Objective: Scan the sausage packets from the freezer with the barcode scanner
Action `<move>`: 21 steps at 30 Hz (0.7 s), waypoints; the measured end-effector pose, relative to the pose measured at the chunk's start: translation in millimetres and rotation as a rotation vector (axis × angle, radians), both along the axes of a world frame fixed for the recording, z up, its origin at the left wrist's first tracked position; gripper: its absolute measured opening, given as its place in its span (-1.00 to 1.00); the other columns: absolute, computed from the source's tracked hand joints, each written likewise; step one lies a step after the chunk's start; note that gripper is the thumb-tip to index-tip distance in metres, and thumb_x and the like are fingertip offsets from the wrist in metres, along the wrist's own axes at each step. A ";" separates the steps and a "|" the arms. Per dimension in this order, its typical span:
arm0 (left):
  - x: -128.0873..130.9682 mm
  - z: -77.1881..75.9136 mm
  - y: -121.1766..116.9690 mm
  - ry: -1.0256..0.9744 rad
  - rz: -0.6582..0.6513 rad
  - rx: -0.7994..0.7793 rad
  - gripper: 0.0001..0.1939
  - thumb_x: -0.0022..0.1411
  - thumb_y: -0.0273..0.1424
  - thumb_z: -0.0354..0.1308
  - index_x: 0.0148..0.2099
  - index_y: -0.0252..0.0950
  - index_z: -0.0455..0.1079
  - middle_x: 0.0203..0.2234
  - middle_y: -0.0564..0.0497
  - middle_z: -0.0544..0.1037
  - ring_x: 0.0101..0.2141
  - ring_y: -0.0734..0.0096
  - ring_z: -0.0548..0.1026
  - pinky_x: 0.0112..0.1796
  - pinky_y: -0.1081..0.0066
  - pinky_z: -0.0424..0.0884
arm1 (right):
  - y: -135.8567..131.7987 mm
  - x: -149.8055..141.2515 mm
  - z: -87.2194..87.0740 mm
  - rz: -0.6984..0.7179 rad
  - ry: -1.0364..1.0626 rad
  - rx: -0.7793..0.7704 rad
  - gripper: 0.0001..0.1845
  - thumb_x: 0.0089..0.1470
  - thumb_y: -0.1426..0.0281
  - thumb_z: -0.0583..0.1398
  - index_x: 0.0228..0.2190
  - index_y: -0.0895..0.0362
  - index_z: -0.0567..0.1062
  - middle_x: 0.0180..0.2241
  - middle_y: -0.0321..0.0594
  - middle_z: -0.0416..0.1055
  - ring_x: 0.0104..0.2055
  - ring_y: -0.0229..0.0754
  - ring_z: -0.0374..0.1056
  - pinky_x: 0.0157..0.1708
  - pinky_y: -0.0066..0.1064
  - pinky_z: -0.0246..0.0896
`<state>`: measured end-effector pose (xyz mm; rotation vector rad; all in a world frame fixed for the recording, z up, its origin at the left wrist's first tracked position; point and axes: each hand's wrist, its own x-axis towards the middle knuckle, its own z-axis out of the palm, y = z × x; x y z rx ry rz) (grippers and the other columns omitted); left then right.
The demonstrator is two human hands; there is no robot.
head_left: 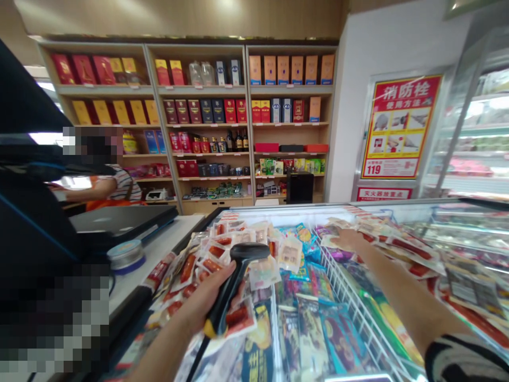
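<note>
Left: counter (181, 227), with tape (126, 254) on it
Centre: freezer (278, 213), packets (209, 257) in it
Behind: shelves (210, 91)
Upper right: poster (401, 127) on wall (345, 116)

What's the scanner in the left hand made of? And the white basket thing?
The barcode scanner in the left hand looks like hard plastic: smooth, mostly black with a soft shine, and a yellow part near the cord. The white basket is probably metal wire with a coating, because its bars are thin and evenly white, but it could be plastic.
</note>
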<state>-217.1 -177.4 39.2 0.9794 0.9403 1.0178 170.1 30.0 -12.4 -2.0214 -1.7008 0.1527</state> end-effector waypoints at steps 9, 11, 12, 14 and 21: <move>25.1 -6.8 -15.7 -0.022 -0.142 0.003 -0.65 0.03 -0.13 -0.03 -0.48 -0.37 0.24 -0.66 0.06 0.35 -0.71 0.61 0.28 -0.68 0.56 0.15 | -48.5 -11.1 16.1 0.108 0.322 0.170 -0.86 -0.42 0.37 0.24 -0.73 0.14 0.36 -0.72 -0.32 0.28 -0.50 -0.17 0.29 -0.43 -0.36 0.16; 32.9 -5.9 -21.0 -0.021 -0.158 0.027 -0.67 0.02 -0.14 -0.02 -0.44 -0.35 0.24 -0.63 0.05 0.36 -0.70 0.60 0.29 -0.68 0.56 0.15 | -56.9 -21.1 17.8 0.088 0.418 0.258 -0.87 -0.28 0.32 0.17 -0.62 0.14 0.39 -0.66 -0.30 0.35 -0.48 -0.19 0.30 -0.46 -0.41 0.17; 37.3 -5.0 -23.3 -0.020 -0.174 0.043 -0.66 0.02 -0.13 -0.03 -0.44 -0.35 0.24 -0.63 0.05 0.36 -0.70 0.59 0.29 -0.68 0.56 0.14 | -60.9 -27.1 18.2 0.084 0.464 0.295 -0.84 -0.23 0.30 0.14 -0.55 0.14 0.40 -0.62 -0.28 0.37 -0.47 -0.19 0.31 -0.48 -0.43 0.17; 46.1 -2.7 -26.9 -0.017 -0.216 0.078 -0.65 0.03 -0.12 -0.04 -0.45 -0.35 0.23 -0.63 0.04 0.36 -0.71 0.59 0.29 -0.68 0.55 0.14 | -68.7 -40.2 19.2 0.086 0.588 0.359 -0.78 -0.19 0.27 0.10 -0.46 0.13 0.40 -0.56 -0.26 0.41 -0.46 -0.20 0.32 -0.51 -0.45 0.18; 65.4 3.0 -35.4 -0.009 -0.321 0.114 -0.62 0.05 -0.13 -0.08 -0.45 -0.38 0.26 -0.63 0.03 0.34 -0.71 0.61 0.27 -0.69 0.55 0.14 | -94.3 -73.8 38.1 0.177 1.024 0.464 -0.75 -0.23 0.26 0.12 -0.44 0.13 0.33 -0.53 -0.27 0.41 -0.51 -0.20 0.32 -0.58 -0.44 0.21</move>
